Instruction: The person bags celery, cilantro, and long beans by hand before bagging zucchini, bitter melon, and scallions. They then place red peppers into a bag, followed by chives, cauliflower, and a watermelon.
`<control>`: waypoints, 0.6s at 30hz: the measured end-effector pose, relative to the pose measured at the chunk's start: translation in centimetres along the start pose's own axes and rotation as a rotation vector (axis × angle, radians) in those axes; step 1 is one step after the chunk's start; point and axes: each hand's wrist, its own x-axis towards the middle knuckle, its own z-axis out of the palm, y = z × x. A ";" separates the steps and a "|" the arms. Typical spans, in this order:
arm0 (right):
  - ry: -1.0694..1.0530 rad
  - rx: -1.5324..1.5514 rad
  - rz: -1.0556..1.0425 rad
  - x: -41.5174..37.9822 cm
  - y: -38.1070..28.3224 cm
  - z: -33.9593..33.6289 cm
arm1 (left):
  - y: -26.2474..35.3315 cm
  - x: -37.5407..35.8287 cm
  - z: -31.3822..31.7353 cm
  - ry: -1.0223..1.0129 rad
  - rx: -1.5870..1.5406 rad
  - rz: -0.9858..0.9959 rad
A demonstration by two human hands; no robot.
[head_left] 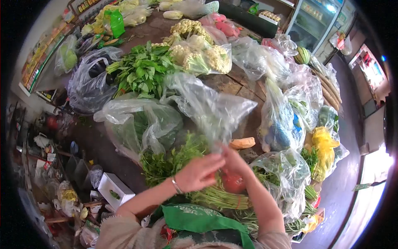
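Observation:
A clear plastic bag (215, 108) stands up over the vegetables, its narrow lower end gathered where my two hands meet. My right hand (234, 161) grips that end, fingers closed. My left hand (201, 170), with a bracelet at the wrist, is closed at the same spot, its fingertips slightly smeared by motion. Beneath my hands lie leafy green herbs (176, 159), a red plastic bag (233, 181) and a bundle of long green stems (222, 199). Just beyond my right hand is an orange-brown piece (242, 143) whose kind I cannot make out.
Bagged greens (145, 124) and a leafy bunch (145, 68) lie ahead to the left, bagged cauliflower (199, 54) behind. Bagged vegetables (284, 120) and a yellow bag (324, 151) line the right. A white box (114, 191) stands at lower left, a glass-door fridge (315, 25) at back right.

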 end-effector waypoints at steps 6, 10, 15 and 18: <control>-0.367 0.187 0.225 -10.5 3.4 4.5 | -2.3 6.4 -8.8 0.284 0.553 -0.317; -0.366 0.332 0.368 -16.1 6.1 5.6 | -7.1 10.5 -3.5 -0.071 0.408 -0.380; -0.288 0.209 0.347 -22.3 10.1 6.9 | -5.6 9.8 4.6 -0.760 -0.076 -0.040; -0.224 0.158 0.690 -23.1 3.6 3.2 | -5.7 6.3 8.7 -0.963 -0.058 0.201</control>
